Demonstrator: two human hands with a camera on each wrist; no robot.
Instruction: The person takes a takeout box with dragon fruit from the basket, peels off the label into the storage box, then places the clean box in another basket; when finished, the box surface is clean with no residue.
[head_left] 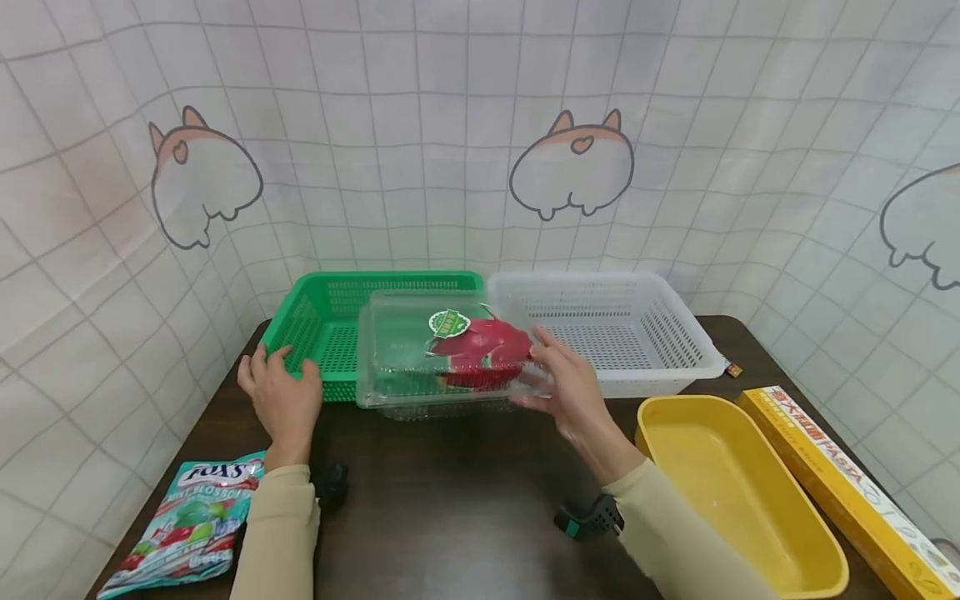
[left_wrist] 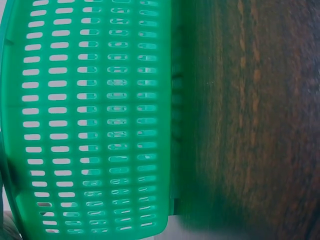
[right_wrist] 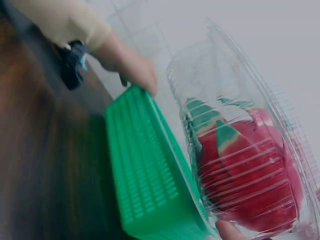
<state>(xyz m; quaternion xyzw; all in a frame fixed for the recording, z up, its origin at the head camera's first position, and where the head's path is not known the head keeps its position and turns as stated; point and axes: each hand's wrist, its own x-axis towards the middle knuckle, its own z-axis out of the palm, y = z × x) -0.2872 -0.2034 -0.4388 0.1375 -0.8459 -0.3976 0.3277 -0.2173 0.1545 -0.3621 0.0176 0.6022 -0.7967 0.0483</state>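
Note:
My right hand [head_left: 566, 385] grips the right end of a clear plastic clamshell box [head_left: 393, 350]. Inside it a red dragon fruit [head_left: 487, 350] with green-tipped scales lies toward the right, and a round green-and-white label [head_left: 449, 323] is on the lid. The box is tilted above the front edge of a green basket [head_left: 390, 277]. At that basket's front left corner, my left hand [head_left: 285, 404] holds the rim. The left wrist view shows the basket's slotted side [left_wrist: 75, 120]; in the right wrist view the clamshell box [right_wrist: 187, 65] hangs beside the basket.
To the right of the green basket stands a white basket [head_left: 667, 304]. A yellow tray [head_left: 750, 492] and a long yellow box [head_left: 847, 483] lie at the right. A teal candy bag [head_left: 195, 517] is at the left, and a small wrapped item [head_left: 733, 369] lies beyond the white basket.

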